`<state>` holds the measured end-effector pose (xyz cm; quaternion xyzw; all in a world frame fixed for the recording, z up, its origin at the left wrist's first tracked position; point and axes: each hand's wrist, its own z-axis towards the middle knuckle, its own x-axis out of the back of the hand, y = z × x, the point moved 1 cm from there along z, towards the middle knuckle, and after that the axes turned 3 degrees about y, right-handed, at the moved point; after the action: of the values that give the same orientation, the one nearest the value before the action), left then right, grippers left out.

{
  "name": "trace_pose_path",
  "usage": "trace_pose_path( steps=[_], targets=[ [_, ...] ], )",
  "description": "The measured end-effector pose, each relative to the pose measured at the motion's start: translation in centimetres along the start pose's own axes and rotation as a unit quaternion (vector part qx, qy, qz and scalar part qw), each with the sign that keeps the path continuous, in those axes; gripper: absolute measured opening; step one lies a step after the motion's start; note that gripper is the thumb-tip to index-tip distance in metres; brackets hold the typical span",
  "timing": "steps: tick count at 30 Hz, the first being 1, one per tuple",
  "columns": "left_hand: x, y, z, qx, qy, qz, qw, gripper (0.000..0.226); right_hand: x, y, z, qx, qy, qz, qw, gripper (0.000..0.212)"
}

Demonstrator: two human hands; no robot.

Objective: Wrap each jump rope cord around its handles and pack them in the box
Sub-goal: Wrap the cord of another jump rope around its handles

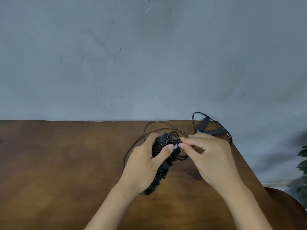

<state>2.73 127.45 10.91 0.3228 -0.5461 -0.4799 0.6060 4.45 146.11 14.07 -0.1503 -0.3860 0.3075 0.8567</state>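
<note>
- The left hand (146,156) grips the bundle of handles (163,161); its fingers curl round the far side and the thumb presses on the near side, over the turns of cord.
- The right hand (207,156) pinches the cord (180,157) between thumb and forefinger, just beside the left thumb, and the other fingers are loosely bent.
- Many turns of cord already lie round the handles, so the step in hand seems to be the wrapping of this rope, well advanced.
- A loose length of cord (132,146) runs over the table (66,163) beyond and to the left of the left hand; probably it still has to be wound.
- The next move calls for a steady left grip while the right hand leads the cord round again, with some tension so the turns do not slip.
- Beyond the right hand lies a second jump rope (211,129), not wrapped, near the far edge of the table.
- The box is not in view.
</note>
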Motion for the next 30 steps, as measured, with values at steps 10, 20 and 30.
trace_pose_path(
  steps=[10, 20, 30],
  targets=[
    [0.3, 1.2, -0.3, -0.05, -0.011, 0.102, 0.993, 0.022, 0.4, -1.3, 0.4, 0.072, -0.001, -0.1, 0.992, 0.017],
    [0.6, 0.6, -0.6, -0.036, -0.03, 0.06, 0.997, 0.024, 0.5, -2.7, 0.5, -0.044, -0.043, -0.062, 0.996, 0.009],
    [1.2, 0.6, -0.8, -0.058, -0.11, 0.14, 0.982, 0.027, 1.6, -3.0, 3.8, -0.152, -0.276, 0.024, 0.949, 0.007]
  ],
)
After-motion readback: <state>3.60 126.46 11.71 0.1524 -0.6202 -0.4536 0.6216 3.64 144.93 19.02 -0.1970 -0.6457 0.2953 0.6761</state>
